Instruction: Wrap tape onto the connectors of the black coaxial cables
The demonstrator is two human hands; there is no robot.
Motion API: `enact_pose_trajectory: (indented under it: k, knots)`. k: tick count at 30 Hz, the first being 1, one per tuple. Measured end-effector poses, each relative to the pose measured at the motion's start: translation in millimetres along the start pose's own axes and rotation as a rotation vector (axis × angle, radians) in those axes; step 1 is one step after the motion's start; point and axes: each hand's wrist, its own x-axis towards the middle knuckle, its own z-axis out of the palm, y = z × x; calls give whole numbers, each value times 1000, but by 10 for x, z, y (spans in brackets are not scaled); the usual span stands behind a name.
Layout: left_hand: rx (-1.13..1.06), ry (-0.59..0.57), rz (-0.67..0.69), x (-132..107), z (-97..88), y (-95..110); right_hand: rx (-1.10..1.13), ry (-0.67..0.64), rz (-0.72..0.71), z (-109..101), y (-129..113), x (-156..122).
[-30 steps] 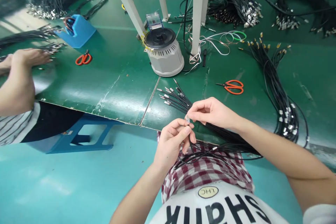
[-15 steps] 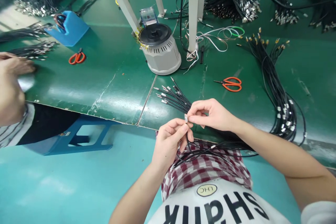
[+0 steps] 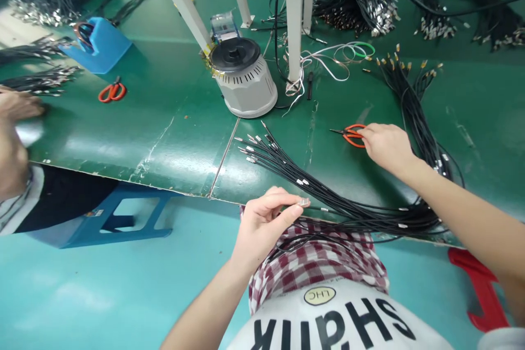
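My left hand (image 3: 270, 224) is over my lap at the table edge, with a small pale, shiny piece (image 3: 303, 202) pinched between thumb and forefinger. Whether a cable is joined to that piece I cannot tell. Out to the right, my right hand (image 3: 388, 145) has its fingertips closed on the orange handle of a pair of scissors (image 3: 353, 135). The scissors lie on the table, blades pointing left. Between my hands runs a bundle of black cables (image 3: 328, 194) with white tags and metal ends fanned to the left. Some cables hang across my lap.
A grey round machine with a black top (image 3: 246, 79) stands behind the cables, beside white posts (image 3: 293, 22). More black cable bundles (image 3: 414, 98) lie right and at the back. At left are a blue tape dispenser (image 3: 98, 46), other orange scissors (image 3: 112, 91) and a co-worker's hand (image 3: 18, 105).
My right hand has left the small piece beside my left hand and moved right to the scissors. My left hand still pinches the piece, slightly further right. The view has shifted a little.
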Motion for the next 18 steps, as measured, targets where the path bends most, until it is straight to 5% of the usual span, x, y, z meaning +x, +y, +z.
enact_pose_trajectory:
  k: [4,10,14,18]
  knots:
    - [208,6,201,19,90,-17,164,-100,48,-147,-28,-68]
    - [165,-7,129,12,226,-83,952,-421,-145,-653,-314,-386]
    - [172,-40,90,36,296,-135,741,-354,-315,-1002,-484,-558]
    - [209,-75,108,46,334,-185,543,-292,-467,-1125,-488,-586]
